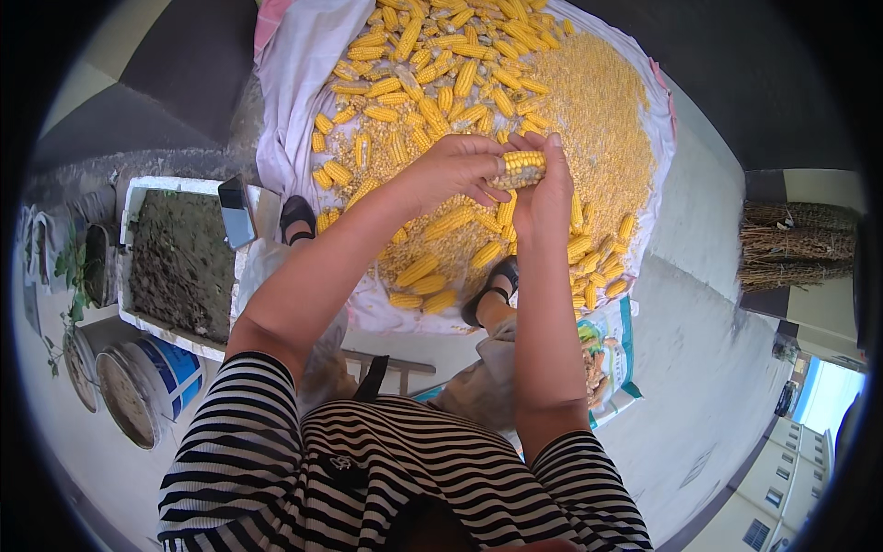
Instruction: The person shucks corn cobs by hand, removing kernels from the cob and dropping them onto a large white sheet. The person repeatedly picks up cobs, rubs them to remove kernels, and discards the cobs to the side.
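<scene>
A short corn cob [519,170], yellow on top with greyish, discoloured kernels below, is held between my two hands. My left hand [463,168] has its fingertips on the cob's left end. The right end rests in the fingers and palm of my right hand [548,183]. Beneath and beyond them, many yellow corn cobs [465,78] lie on a pale cloth [296,131] on the ground. Loose corn kernels [593,103] cover the cloth's right side, and more are scattered among the cobs.
On the left, a smartphone [236,212] lies on the rim of a white box of soil [183,259]. Below it are a bucket [131,390] and a plant. A printed sack [610,362] lies by my right knee. Bundled brushwood [793,245] is at the far right. My feet are at the cloth.
</scene>
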